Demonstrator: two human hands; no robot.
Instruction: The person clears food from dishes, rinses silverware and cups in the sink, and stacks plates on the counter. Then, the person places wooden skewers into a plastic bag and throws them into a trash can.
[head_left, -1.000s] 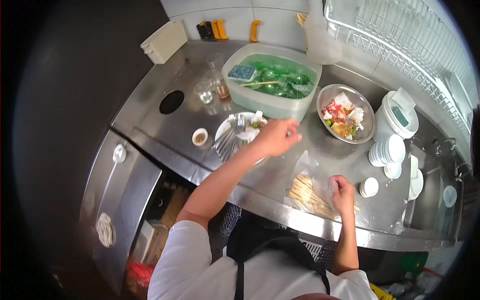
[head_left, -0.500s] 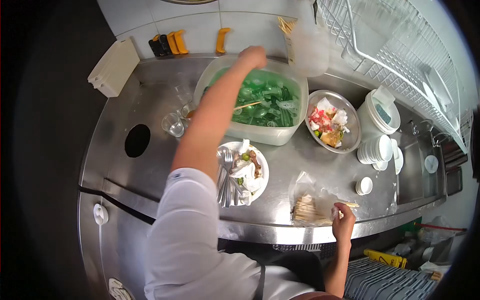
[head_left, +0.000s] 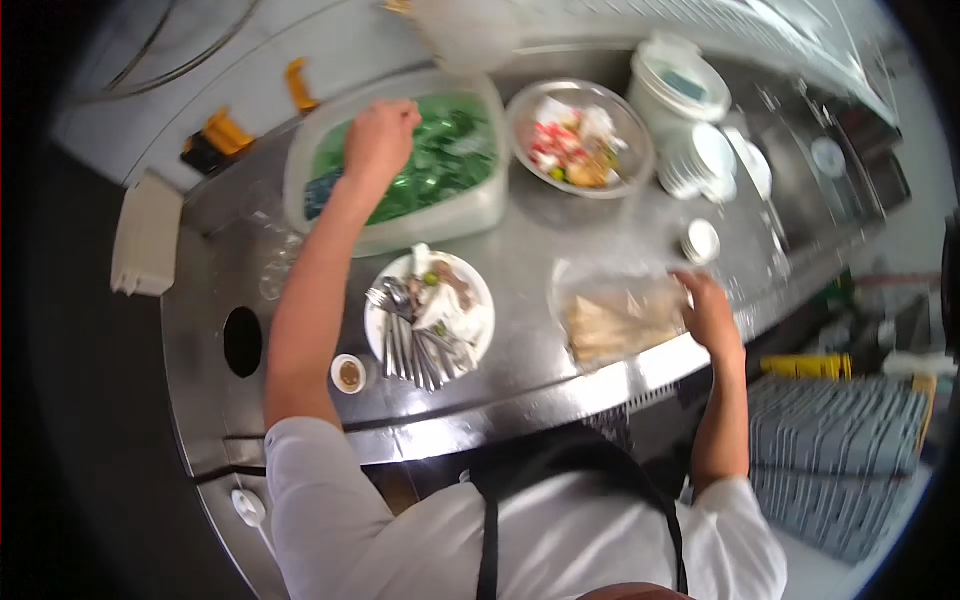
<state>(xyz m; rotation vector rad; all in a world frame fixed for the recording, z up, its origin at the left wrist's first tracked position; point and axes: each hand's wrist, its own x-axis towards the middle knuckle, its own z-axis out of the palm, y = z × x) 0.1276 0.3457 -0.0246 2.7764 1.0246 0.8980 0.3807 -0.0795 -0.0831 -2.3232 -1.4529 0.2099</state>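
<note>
My left hand (head_left: 382,145) is over the white tub (head_left: 430,238) of green liquid, fingers curled together; whatever they hold, if anything, is hidden. Dark green shapes (head_left: 455,130) lie under the liquid, too blurred to name. My right hand (head_left: 710,312) is closed on the right edge of a clear plastic bag (head_left: 632,290), which lies on the steel counter with wooden chopsticks (head_left: 605,330) in it. Between my arms stands a white plate (head_left: 485,318) of food scraps and crumpled napkins, with several forks and other cutlery (head_left: 412,350) on its left side.
Behind the bag stands a metal bowl (head_left: 520,150) of food waste. To its right are a white bucket (head_left: 650,95), stacked white cups (head_left: 690,165) and a sink (head_left: 805,200). A small sauce cup (head_left: 348,374) sits near a round counter hole (head_left: 242,342). Grey crates (head_left: 840,430) stand at lower right.
The view has turned and shifted. My left hand has come down from the tub's far rim to over the liquid. The chopstick seen across the tub and the one at my right hand no longer show.
</note>
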